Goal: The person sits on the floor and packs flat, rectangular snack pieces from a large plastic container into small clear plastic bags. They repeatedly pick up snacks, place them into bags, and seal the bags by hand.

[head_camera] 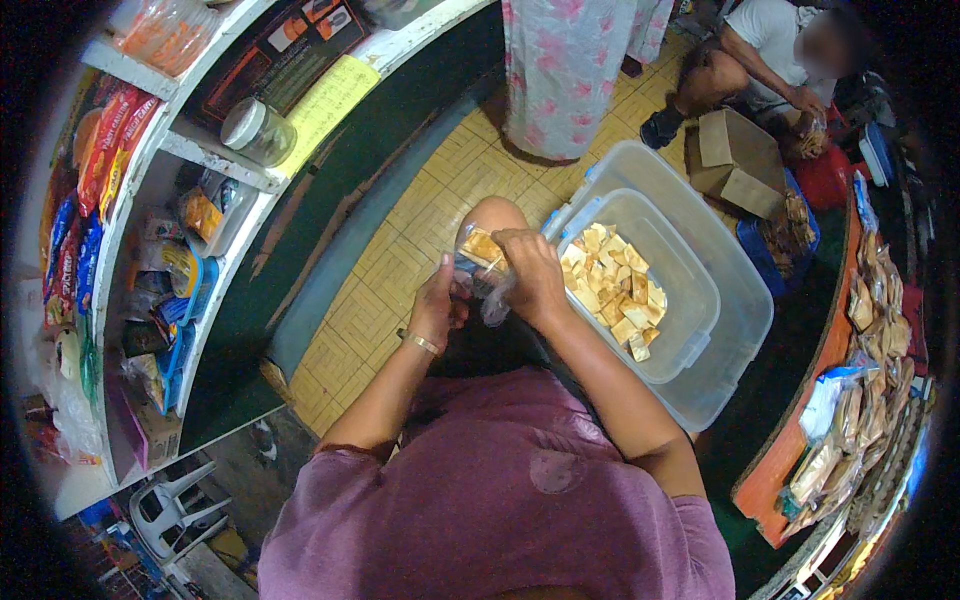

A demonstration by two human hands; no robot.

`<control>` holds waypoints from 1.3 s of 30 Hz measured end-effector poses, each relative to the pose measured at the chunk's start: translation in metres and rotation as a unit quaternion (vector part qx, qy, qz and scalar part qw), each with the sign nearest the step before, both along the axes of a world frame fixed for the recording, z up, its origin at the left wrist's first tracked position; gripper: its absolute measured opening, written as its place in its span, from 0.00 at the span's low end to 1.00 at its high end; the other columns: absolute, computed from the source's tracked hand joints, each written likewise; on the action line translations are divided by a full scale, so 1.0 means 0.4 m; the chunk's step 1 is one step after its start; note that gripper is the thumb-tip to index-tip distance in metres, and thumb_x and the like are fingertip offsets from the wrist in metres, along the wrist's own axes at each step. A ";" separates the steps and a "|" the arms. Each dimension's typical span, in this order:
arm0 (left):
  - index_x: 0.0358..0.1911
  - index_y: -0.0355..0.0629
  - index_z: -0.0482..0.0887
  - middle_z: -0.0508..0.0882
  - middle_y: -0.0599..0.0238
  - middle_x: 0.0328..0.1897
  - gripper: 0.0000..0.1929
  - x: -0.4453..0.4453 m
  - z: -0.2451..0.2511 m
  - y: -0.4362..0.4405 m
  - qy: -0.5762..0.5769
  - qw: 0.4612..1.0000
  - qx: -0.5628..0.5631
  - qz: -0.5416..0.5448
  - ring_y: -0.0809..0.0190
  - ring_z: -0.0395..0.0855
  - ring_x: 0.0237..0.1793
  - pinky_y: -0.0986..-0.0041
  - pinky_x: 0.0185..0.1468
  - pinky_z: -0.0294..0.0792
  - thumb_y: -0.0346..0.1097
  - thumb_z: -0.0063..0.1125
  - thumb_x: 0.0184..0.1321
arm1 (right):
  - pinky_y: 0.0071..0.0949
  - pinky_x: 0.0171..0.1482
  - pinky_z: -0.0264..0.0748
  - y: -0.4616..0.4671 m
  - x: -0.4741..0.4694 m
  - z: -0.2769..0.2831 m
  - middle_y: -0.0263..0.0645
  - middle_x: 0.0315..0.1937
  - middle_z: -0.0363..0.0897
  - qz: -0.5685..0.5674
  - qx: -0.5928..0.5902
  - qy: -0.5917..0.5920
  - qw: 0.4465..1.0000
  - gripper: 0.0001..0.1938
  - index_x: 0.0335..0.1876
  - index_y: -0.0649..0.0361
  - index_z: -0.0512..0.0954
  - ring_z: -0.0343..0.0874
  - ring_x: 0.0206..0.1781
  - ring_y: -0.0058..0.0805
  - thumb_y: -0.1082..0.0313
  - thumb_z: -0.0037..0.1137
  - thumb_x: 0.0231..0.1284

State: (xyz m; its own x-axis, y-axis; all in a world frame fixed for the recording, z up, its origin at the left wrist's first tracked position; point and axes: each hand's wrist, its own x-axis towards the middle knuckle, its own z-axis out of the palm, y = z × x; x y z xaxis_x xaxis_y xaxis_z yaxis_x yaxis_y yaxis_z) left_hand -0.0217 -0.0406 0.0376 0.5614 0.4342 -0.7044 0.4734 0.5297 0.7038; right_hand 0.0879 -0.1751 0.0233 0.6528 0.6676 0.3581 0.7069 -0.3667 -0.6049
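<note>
Before my lap, my left hand [436,304] grips the near side of a small clear plastic bag [493,304]. My right hand [534,270] closes over the bag's other side, fingers curled at its top. Inside the bag shows a golden-brown baked piece [480,244]; how many pieces it holds I cannot tell. Right of my right hand, a translucent plastic tub [694,281] holds a heap of square, pale to browned baked pieces [611,281]. Its blue-latched rim lies close to my right wrist.
At the upper right another person [772,67] sits beside an open cardboard box [739,161] and a blue basin [780,262]. Filled bags [862,405] line an orange bench [795,420] at right. White shelves [217,161] with packets curve along the left. A floral curtain [562,75] hangs ahead.
</note>
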 end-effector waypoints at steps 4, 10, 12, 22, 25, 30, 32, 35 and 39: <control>0.28 0.45 0.78 0.73 0.72 0.20 0.19 0.000 -0.053 0.019 -0.039 0.995 0.089 -0.026 0.71 0.67 0.14 0.79 0.18 0.59 0.52 0.51 0.68 | 0.42 0.52 0.67 0.002 0.000 -0.020 0.44 0.46 0.75 0.001 -0.014 0.037 0.999 0.31 0.53 0.58 0.72 0.71 0.53 0.47 0.82 0.62 0.33; 0.27 0.44 0.78 0.73 0.72 0.18 0.18 -0.007 -0.074 0.022 -0.044 0.995 0.095 -0.002 0.72 0.68 0.15 0.79 0.19 0.60 0.49 0.52 0.68 | 0.42 0.51 0.67 0.009 -0.003 -0.033 0.44 0.45 0.75 -0.026 -0.025 0.041 0.999 0.31 0.53 0.58 0.72 0.71 0.54 0.47 0.83 0.60 0.32; 0.27 0.43 0.78 0.73 0.72 0.19 0.18 -0.012 -0.062 0.018 -0.030 0.997 0.076 -0.003 0.71 0.69 0.16 0.78 0.20 0.62 0.49 0.52 0.68 | 0.41 0.53 0.68 0.009 -0.002 -0.024 0.44 0.45 0.76 -0.032 -0.042 0.025 0.998 0.26 0.52 0.57 0.73 0.72 0.52 0.47 0.72 0.66 0.40; 0.30 0.41 0.79 0.80 0.60 0.28 0.21 -0.078 0.046 -0.116 -0.033 0.814 0.505 -0.286 0.53 0.79 0.29 0.63 0.33 0.70 0.54 0.62 0.57 | 0.42 0.56 0.66 -0.027 -0.007 0.008 0.43 0.49 0.74 -0.023 -0.014 0.009 1.000 0.30 0.58 0.56 0.70 0.70 0.56 0.44 0.62 0.67 0.46; 0.32 0.40 0.80 0.81 0.59 0.29 0.15 -0.061 0.047 -0.111 -0.095 0.783 0.552 -0.271 0.55 0.79 0.27 0.65 0.31 0.70 0.46 0.65 0.57 | 0.43 0.58 0.65 -0.038 -0.002 0.010 0.44 0.51 0.73 -0.008 -0.042 0.025 0.999 0.31 0.59 0.57 0.70 0.68 0.59 0.44 0.62 0.67 0.45; 0.30 0.42 0.81 0.77 0.59 0.28 0.12 -0.073 0.053 -0.125 -0.095 0.799 0.508 -0.308 0.54 0.78 0.28 0.66 0.32 0.69 0.42 0.64 0.57 | 0.42 0.62 0.63 -0.172 -0.005 0.037 0.44 0.51 0.74 0.040 0.037 0.100 0.994 0.30 0.57 0.57 0.72 0.69 0.59 0.46 0.61 0.68 0.44; 0.30 0.41 0.81 0.76 0.59 0.28 0.10 -0.075 0.059 -0.128 -0.086 0.794 0.516 -0.311 0.54 0.77 0.29 0.67 0.32 0.68 0.41 0.63 0.58 | 0.41 0.63 0.64 -0.230 0.013 0.038 0.44 0.51 0.76 0.060 0.088 0.116 0.987 0.26 0.54 0.56 0.75 0.72 0.57 0.47 0.60 0.67 0.47; 0.30 0.40 0.81 0.76 0.59 0.28 0.11 -0.071 0.065 -0.116 -0.113 0.796 0.527 -0.274 0.53 0.76 0.30 0.66 0.35 0.68 0.40 0.59 0.61 | 0.36 0.55 0.73 -0.350 0.109 -0.001 0.44 0.50 0.79 -0.080 0.026 0.216 0.973 0.19 0.52 0.57 0.77 0.78 0.51 0.41 0.61 0.63 0.55; 0.31 0.37 0.79 0.76 0.55 0.32 0.16 -0.054 0.065 -0.068 -0.162 0.780 0.561 -0.223 0.51 0.75 0.35 0.64 0.41 0.67 0.43 0.47 0.68 | 0.30 0.46 0.77 -0.552 0.230 -0.113 0.42 0.38 0.84 -0.342 0.059 0.244 0.906 0.11 0.44 0.59 0.81 0.82 0.40 0.30 0.66 0.60 0.57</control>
State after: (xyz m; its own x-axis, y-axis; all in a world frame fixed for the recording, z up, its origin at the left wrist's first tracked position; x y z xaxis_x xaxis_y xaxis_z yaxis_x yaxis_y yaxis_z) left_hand -0.0433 -0.0677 0.0636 0.9029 0.3857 0.1900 0.1345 -0.6731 0.7272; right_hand 0.1800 -0.3959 -0.0221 0.9989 0.0226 -0.0413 -0.0230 -0.5307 -0.8473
